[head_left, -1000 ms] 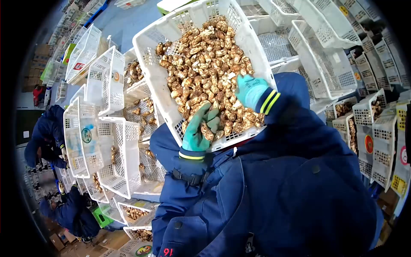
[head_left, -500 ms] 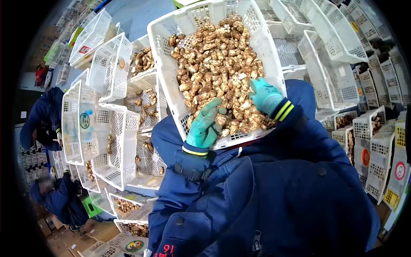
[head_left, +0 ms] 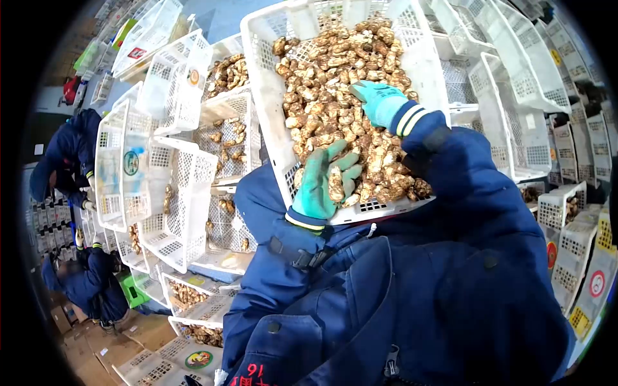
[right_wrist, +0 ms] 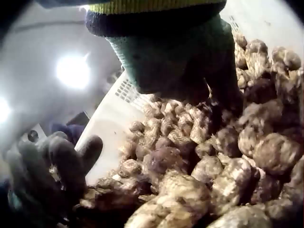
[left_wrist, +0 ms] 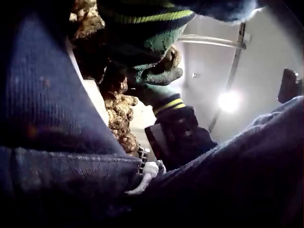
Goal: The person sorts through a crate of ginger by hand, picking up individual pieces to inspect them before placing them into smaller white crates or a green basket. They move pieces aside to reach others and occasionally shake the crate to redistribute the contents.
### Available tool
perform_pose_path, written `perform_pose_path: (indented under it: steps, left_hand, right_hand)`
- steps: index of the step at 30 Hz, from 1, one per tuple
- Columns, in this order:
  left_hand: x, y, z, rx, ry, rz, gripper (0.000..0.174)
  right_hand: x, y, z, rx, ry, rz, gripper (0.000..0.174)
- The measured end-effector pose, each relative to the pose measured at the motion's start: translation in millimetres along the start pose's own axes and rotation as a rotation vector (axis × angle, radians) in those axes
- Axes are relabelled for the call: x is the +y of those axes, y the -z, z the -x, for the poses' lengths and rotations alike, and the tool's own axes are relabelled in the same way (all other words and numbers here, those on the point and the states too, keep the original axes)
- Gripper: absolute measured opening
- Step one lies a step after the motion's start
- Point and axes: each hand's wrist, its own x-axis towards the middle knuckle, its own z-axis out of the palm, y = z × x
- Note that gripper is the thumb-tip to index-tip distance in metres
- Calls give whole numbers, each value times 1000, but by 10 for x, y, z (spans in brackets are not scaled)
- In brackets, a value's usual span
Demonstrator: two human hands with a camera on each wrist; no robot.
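A white plastic crate [head_left: 262, 96] rests across the person's lap, holding a deep heap of knobbly brown-and-white mushrooms [head_left: 328, 96]. The left hand [head_left: 314, 190], in a green-coated glove, is at the crate's near left corner. It holds one stubby mushroom [head_left: 335, 184] against the palm, and fingers curl beside that mushroom in the left wrist view. Over the middle right of the heap, the gloved right hand [head_left: 385, 106] reaches in with its fingers pointing left. In the right wrist view its fingers go down among the mushrooms, their tips hidden; I cannot tell whether they grip one.
Stacked white crates with a few mushrooms [head_left: 225, 138] stand on the left. More crates [head_left: 515, 128] line the right side. Two people in dark blue clothes work at the far left, one [head_left: 67, 151] behind the other [head_left: 93, 283]. A flattened crate end with a round label [head_left: 198, 359] lies lower left.
The view has shifted, so the crate appears farther right. My right hand has moved away from the body and leftward over the heap. The left hand's fingers have spread, showing more of its mushroom.
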Motion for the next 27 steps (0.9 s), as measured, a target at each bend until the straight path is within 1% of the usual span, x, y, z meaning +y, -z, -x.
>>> perform_pose_path:
  steps: [1,2,3,4,6,7,8,10,11,12,14,15,18,19,20,21,22,23,24,25,26,27]
  left_hand:
    - [47,-70,38,44,71,24,58]
    - [73,17,10,-28,146,33,51]
    - [95,-2,47,-31,145,-18,49]
    - [110,-32,80,-36,148,-69,46]
    - [71,50,46,-106,157,-26,44]
    - [81,24,50,-107,145,-52,44]
    - [91,-8,64,-106,132,-78,44]
    - [92,-32,79,-73,140,-98,43]
    - [99,-30,84,-55,142,-108,43]
    - [110,4,75,-76,171,-94,43]
    - [104,-15,68,-85,156,-127,42]
    - [93,-24,59,-66,157,-124,42]
    - [86,-67,82,-10,151,-144,42]
    - [111,-111,100,-5,147,-167,42]
    - [109,-160,92,-16,152,-190,42]
    - [70,-157,104,-101,25,-362,41]
    - [116,-193,128,-65,140,-174,41]
    - [84,-127,122,-29,136,-184,39]
    - [72,-139,135,-63,48,-355,40]
    - [59,-155,152,-82,-45,-526,41]
    - [67,-118,159,1,138,-108,42]
    - [7,-95,164,-15,63,-221,44]
  right_hand:
    - [-75,27,-39,-16,-52,48,61]
    - [-153,60,-92,-31,-105,97,64]
    - [-224,105,-147,-88,-169,111,69]
    - [-241,99,-174,-111,-191,150,71]
    - [-214,100,-226,-132,-210,100,73]
    - [-262,135,-251,-139,-267,65,72]
    - [-281,186,-256,-132,-255,31,68]
    - [-272,346,-277,-262,-185,40,65]
    - [-181,262,-304,-161,-109,25,70]
    - [-112,290,-360,-290,-95,124,78]
    - [-170,484,-290,-454,-124,92,77]
    - [-75,339,-390,-456,-151,153,67]
    - [41,85,-376,-356,-60,163,56]
    - [-68,207,-295,-439,-133,24,43]
    - [-145,241,-126,-341,-45,86,33]
    - [-180,258,6,-334,105,121,31]
    - [-148,102,48,-371,260,207,36]
    - [-249,134,302,-171,57,20,39]
    - [-250,114,446,-88,55,-43,36]
    - [-289,116,513,-108,-7,-66,35]
    - [-305,113,605,-49,-84,-169,35]
    - [-325,112,700,18,-155,-275,35]
